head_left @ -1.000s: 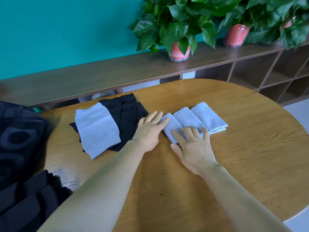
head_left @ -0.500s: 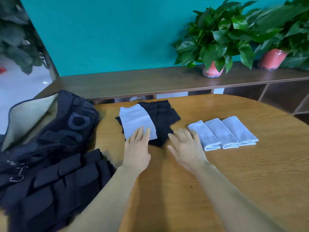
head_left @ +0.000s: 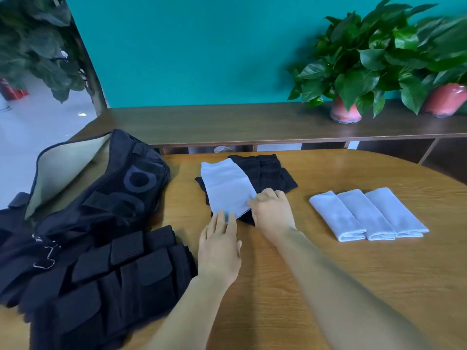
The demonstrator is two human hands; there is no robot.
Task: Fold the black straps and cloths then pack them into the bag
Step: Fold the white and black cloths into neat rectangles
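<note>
A pale blue cloth (head_left: pixel 226 188) lies on a stack of black cloths (head_left: pixel 267 171) near the table's far middle. My right hand (head_left: pixel 271 209) pinches that cloth's near right edge with curled fingers. My left hand (head_left: pixel 219 245) lies flat, its fingertips touching the cloth's near corner. Three folded pale blue cloths (head_left: pixel 369 214) sit in a row to the right. An open black bag (head_left: pixel 101 183) with a beige lining lies at the left. Folded black straps (head_left: pixel 121 269) are piled in front of the bag.
The round wooden table (head_left: pixel 328 286) carries everything. Behind it runs a dark wooden shelf (head_left: pixel 227 122) with potted plants (head_left: pixel 353 72) in pink pots at the right. Another plant (head_left: pixel 32 46) stands at the far left.
The view swung left from the three folded cloths. Both hands moved to the pale blue cloth on the black stack. My right hand's fingers curled onto its edge.
</note>
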